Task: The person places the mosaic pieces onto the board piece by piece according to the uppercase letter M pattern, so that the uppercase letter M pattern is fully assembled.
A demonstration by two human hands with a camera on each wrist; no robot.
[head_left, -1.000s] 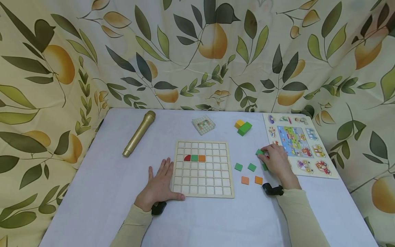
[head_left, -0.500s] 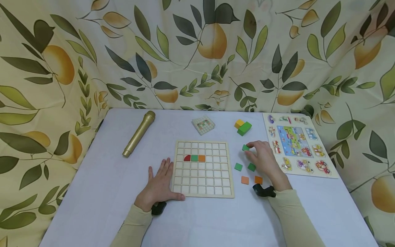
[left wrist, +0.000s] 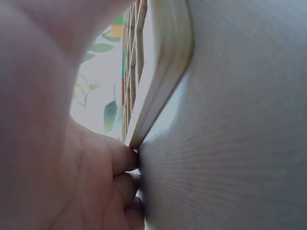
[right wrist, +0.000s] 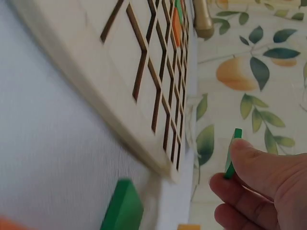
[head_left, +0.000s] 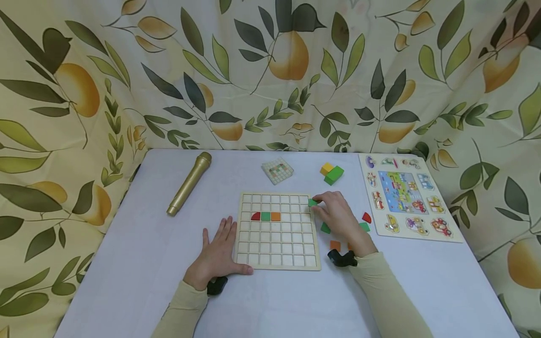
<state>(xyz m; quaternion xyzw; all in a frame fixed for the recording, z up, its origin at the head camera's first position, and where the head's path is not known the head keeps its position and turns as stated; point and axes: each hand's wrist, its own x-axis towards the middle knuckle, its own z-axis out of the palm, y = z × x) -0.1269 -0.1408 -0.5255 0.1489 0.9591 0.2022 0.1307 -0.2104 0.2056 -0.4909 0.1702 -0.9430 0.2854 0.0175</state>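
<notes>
A wooden grid board (head_left: pixel 278 253) lies in the middle of the table. One of its rows carries a red quarter-round tile (head_left: pixel 256 216), a green square tile (head_left: pixel 266 216) and an orange square tile (head_left: pixel 275 216), side by side. My left hand (head_left: pixel 217 253) rests with fingers spread along the board's left edge, thumb at the near corner. Between thumb and fingertips my right hand (head_left: pixel 340 218) pinches another green square tile (right wrist: pixel 233 153), held up at the board's right edge. Under and beside that hand lie loose tiles, partly hidden: green tile (head_left: pixel 325 228), orange tile (head_left: pixel 335 245), red tile (head_left: pixel 366 217).
Behind the board lies a small pattern card (head_left: pixel 277 171). Green block (head_left: pixel 334 175) and yellow block (head_left: pixel 327 168) sit to its right. A picture puzzle board (head_left: pixel 422 230) occupies the right side, a gold microphone (head_left: pixel 190 183) the left. A patterned curtain (head_left: pixel 262 117) hangs behind.
My right hand has carried the green tile leftward from the loose tiles to the board's right edge, uncovering the red tile by the puzzle board. My left hand has stayed put.
</notes>
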